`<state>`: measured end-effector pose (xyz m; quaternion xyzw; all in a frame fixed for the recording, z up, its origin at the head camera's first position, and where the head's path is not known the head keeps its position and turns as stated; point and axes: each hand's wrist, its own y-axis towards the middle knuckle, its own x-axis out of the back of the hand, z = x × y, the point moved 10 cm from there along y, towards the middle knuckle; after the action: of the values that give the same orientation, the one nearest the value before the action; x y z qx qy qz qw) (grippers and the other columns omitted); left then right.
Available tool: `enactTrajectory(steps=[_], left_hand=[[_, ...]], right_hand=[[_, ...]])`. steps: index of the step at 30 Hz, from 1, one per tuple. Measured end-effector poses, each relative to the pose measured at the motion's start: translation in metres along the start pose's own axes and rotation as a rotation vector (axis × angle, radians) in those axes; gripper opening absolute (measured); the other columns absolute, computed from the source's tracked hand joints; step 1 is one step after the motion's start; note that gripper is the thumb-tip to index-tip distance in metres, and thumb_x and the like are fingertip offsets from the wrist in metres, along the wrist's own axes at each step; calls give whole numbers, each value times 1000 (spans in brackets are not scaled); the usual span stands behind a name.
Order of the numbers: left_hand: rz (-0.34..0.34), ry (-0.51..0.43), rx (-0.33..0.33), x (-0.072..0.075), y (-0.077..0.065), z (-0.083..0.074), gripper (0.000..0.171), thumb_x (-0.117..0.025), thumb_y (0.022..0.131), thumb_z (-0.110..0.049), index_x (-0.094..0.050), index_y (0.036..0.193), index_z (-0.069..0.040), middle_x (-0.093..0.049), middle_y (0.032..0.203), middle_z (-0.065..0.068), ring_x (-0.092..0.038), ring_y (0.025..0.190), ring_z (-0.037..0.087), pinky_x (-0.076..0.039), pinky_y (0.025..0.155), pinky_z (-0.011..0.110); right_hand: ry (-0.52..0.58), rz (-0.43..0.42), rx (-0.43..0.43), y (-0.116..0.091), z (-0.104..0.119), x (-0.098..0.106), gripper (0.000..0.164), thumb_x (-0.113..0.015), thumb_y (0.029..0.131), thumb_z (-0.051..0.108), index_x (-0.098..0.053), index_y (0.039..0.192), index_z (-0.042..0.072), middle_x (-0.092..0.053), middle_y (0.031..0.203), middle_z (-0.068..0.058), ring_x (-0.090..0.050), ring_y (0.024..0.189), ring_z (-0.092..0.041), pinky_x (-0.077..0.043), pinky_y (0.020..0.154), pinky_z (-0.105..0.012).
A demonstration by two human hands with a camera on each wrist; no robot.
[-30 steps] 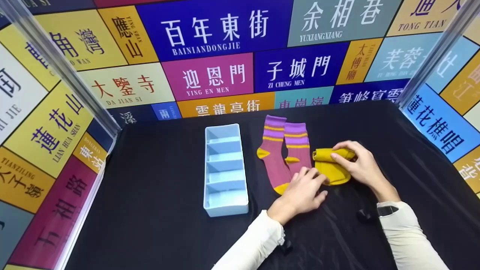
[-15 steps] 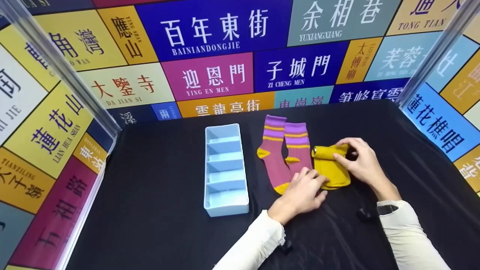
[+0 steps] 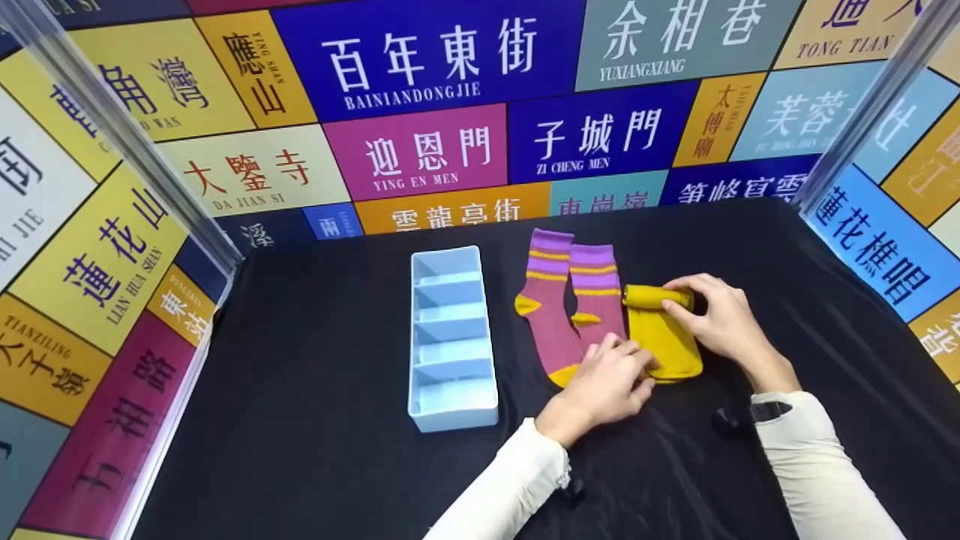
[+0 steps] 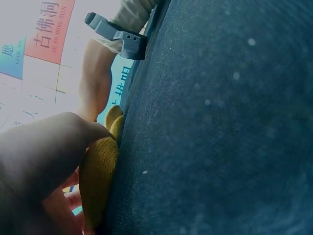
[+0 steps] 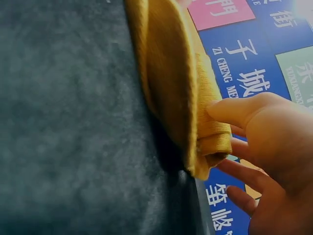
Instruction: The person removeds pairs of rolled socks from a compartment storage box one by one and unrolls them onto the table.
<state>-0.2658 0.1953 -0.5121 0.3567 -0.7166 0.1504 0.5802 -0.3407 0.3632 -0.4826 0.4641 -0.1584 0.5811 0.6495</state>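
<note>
Mustard-yellow socks (image 3: pixel 664 345) lie in layers on the black cloth, their far end turned over into a roll. At that roll, my right hand (image 3: pixel 716 315) holds the right end, thumb on the near side and fingers beyond it; the right wrist view shows the ribbed roll (image 5: pixel 213 137) beside the thumb. My left hand (image 3: pixel 609 379) holds the near left edge with bent fingers. In the left wrist view the yellow fabric (image 4: pixel 99 176) sits between thumb and fingers. Just left lie two mauve socks (image 3: pixel 551 322) with purple-and-yellow striped cuffs, one partly under my left hand.
A light-blue divided box (image 3: pixel 454 427) with several compartments stands left of the socks. Black cloth (image 3: pixel 315 390) covers the table. Panels (image 3: pixel 420 154) printed with lettering enclose the back and sides, with clear corner posts.
My right hand has shifted the rolled end slightly away, and the yellow socks now lie flatter and straighter, their near edge a little closer. My left hand has stayed in place.
</note>
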Motion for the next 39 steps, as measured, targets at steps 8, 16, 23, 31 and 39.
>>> enactTrajectory(steps=[8,16,23,31,39], left_hand=[[-16,-18,-7,0,0,0,23,-64,107,-37,-74,127,-31,-70,125,-15,-54,120,11,-45,99,29],[3,-32,-1,-1,0,2,24,-64,107,-36,-73,129,-32,-72,126,-17,-53,121,11,-45,100,29],[14,-30,2,-1,0,2,24,-64,107,-38,-72,129,-34,-70,126,-18,-52,119,10,-44,98,27],[5,-28,-10,0,-1,1,23,-66,106,-39,-76,126,-33,-60,134,-11,-52,120,12,-43,95,27],[40,-48,-23,-1,-1,1,23,-65,106,-38,-75,126,-33,-66,133,-15,-51,120,11,-43,99,28]], right_hand=[[-29,-42,-16,8,-2,1,27,-83,98,22,-74,120,9,-71,121,-15,-72,101,-36,-53,87,-52],[-112,124,-55,19,-8,-14,41,-83,96,36,-75,130,15,-71,122,-14,-64,103,-33,-51,86,-53],[-167,117,-134,26,-17,-15,36,-74,103,37,-77,122,6,-67,112,-18,-57,102,-37,-48,86,-55],[-112,52,-122,37,-16,-16,24,-73,103,20,-70,124,10,-66,119,-15,-61,98,-34,-49,86,-54],[-161,128,-112,41,-18,-26,27,-71,102,23,-75,128,14,-68,126,-17,-64,103,-39,-51,86,-60]])
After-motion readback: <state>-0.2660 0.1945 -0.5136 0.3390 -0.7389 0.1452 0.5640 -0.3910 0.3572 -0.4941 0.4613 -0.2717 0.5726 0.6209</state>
